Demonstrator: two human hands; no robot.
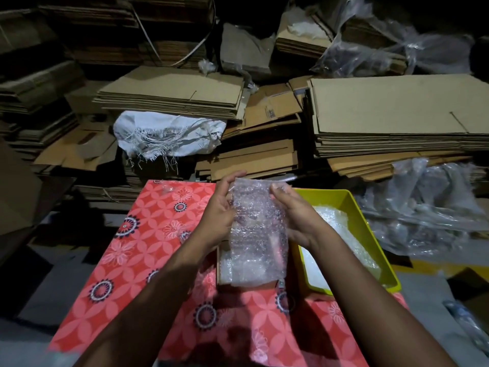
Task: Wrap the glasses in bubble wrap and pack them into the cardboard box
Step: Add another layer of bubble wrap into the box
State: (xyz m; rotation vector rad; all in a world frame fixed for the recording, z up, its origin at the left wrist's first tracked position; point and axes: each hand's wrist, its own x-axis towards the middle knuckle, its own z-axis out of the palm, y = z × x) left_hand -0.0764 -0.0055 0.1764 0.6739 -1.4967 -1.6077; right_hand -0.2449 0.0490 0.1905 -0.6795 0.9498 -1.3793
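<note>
A bubble wrap bundle [256, 229] is held upright between both hands above the table. My left hand [221, 210] grips its left side and my right hand [296, 215] grips its right side, thumb on the top edge. Whether a glass is inside the wrap is hard to tell; something faintly pink shows through it. Directly below the bundle sits a small cardboard box [219, 263], mostly hidden, with white wrapped material showing inside.
A yellow tray [341, 200] with bubble wrap pieces stands right of the box on the red flowered tablecloth [148, 234]. Stacks of flattened cardboard [397, 109], a torn white sack [169, 133] and clear plastic bags [423, 207] crowd the space behind.
</note>
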